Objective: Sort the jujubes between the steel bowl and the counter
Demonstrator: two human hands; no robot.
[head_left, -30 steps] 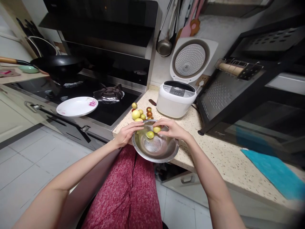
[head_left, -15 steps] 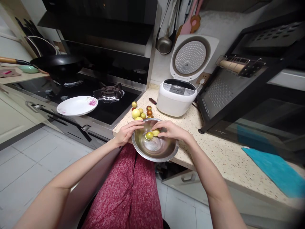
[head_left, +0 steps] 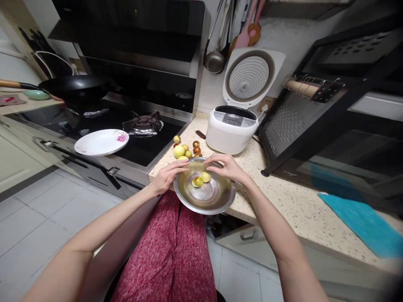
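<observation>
A shiny metal bowl (head_left: 209,205) sits at the counter's front edge, over my lap. Inside it lie two yellow-green jujubes, one paler (head_left: 205,177) and one tinged darker (head_left: 197,181). My left hand (head_left: 166,175) grips the bowl's left rim, fingers over the edge and thumb out of sight. Over the right rear of the bowl hovers my right hand (head_left: 228,167), its fingers parted and nothing between them. Behind the bowl, several green and brown jujubes (head_left: 179,151) lie loose on the counter, some partly covered by the rim.
An open white rice cooker (head_left: 223,136) stands behind the bowl. To the left, a flowered white plate (head_left: 97,142) rests on the stove's front edge, near a burner (head_left: 145,123) and a black wok (head_left: 74,86). A blue cloth (head_left: 362,222) lies at right.
My right hand has let go of the paler jujube and lifted slightly up and away from it. Both jujubes now rest in the bowl. The left hand stays at the rim.
</observation>
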